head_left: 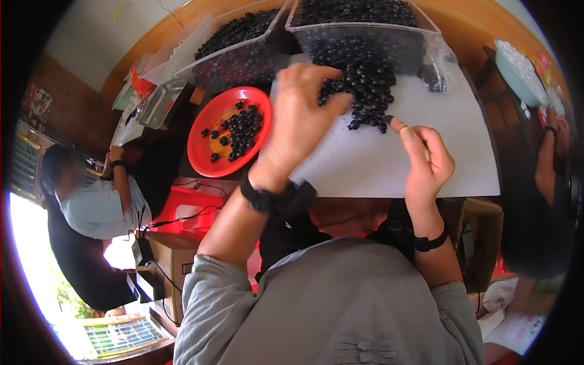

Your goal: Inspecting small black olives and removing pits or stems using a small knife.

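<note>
We see the pile of black beads (368, 91) heaped on the white surface (450, 152), before the right-hand clear tub (365, 25); the left hand (298, 115) reaches over the pile's left side, thumb and fingers spread apart, blurred; we cannot tell whether its fingertips touch beads. The right hand (429, 158) is at the pile's near right edge, forefinger towards the beads and the other fingers curled; we cannot tell whether it pinches anything. Left of the left wrist lies the red plate (196, 149), with scattered beads (243, 129) in it; beyond stands the left-hand clear tub (225, 76), also holding beads. We judge that a careless sweep of the left hand could send beads rolling, since they look round and lie loose; its wristband (258, 196) or forearm, near the plate, might knock the rim and spill some.
</note>
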`<state>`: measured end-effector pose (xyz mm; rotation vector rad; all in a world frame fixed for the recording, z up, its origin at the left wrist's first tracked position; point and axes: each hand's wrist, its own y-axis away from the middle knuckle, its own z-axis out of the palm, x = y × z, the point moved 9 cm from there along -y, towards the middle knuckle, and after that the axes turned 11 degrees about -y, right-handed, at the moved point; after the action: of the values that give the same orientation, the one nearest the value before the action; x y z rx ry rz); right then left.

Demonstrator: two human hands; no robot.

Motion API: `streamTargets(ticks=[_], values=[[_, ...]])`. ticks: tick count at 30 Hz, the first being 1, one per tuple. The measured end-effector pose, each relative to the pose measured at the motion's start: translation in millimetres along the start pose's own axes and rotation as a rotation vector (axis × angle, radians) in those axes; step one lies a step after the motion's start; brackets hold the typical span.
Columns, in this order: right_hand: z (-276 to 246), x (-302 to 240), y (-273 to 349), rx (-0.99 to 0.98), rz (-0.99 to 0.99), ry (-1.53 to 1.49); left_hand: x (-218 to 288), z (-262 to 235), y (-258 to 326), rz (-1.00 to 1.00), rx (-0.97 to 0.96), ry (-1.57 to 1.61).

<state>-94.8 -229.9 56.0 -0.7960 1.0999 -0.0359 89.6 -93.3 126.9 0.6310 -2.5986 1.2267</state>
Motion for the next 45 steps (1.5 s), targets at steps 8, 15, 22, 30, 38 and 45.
streamTargets(ticks=[8, 15, 22, 30, 38, 45], values=[[6, 2, -1, -0.057, -0.034, -0.020, -100, 75, 9, -0.306, -0.447, -0.129], [13, -2, -1, -0.118, -0.055, 0.090, -62, 75, 38, -0.094, -0.431, -0.161], [20, 1, 1, -0.165, -0.095, 0.220, -35, 53, 61, -0.056, -0.340, -0.062], [29, -1, 2, -0.234, -0.129, 0.404, -34, 18, 80, -0.153, -0.317, 0.059], [16, -3, 0, -0.111, -0.139, 0.243, -39, 5, 88, -0.225, -0.132, -0.215], [13, -5, 2, -0.112, -0.123, 0.198, -10, 17, 75, -0.105, -0.095, -0.159]])
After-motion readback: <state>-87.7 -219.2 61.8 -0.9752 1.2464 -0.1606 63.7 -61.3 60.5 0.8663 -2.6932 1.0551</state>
